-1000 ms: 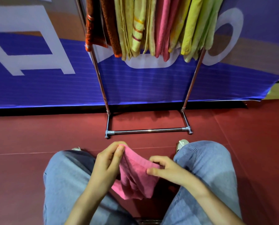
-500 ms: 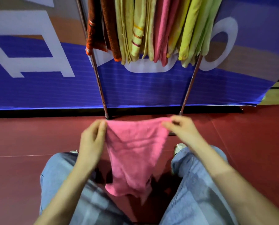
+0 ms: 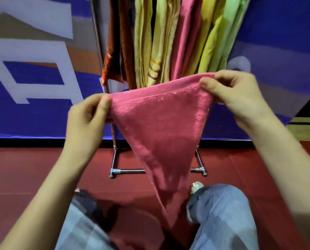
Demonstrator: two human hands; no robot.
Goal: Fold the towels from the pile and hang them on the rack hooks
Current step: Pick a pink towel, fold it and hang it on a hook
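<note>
Now that the pink towel (image 3: 159, 127) is up at chest height rather than bunched low between the knees as it was a second ago, it's spread by its top edge and hangs down to a point over the gap between the legs. Top hem reads taut and tilted, right corner higher. Left hand (image 3: 89, 114) is pinched closed on the left corner, right hand (image 3: 231, 94) pinched closed on the right corner; both were close together low down a second ago and have since spread apart and lifted. Head view has also tipped up, so the hung towels (image 3: 168, 42) on the rack (image 3: 114, 156) fill more of the frame: orange, yellow, pink, green, all packed tight. Judgement: towel is opened out and squared for folding, no fold made yet. Next move likely brings the corners together for a lengthwise fold. Risk: lower end is dangling uneven, so the fold may come out skewed. Can't see the hooks or the pile, so free hook space unknown. Blue banner (image 3: 42, 105) behind, red floor (image 3: 33, 168) below.
</note>
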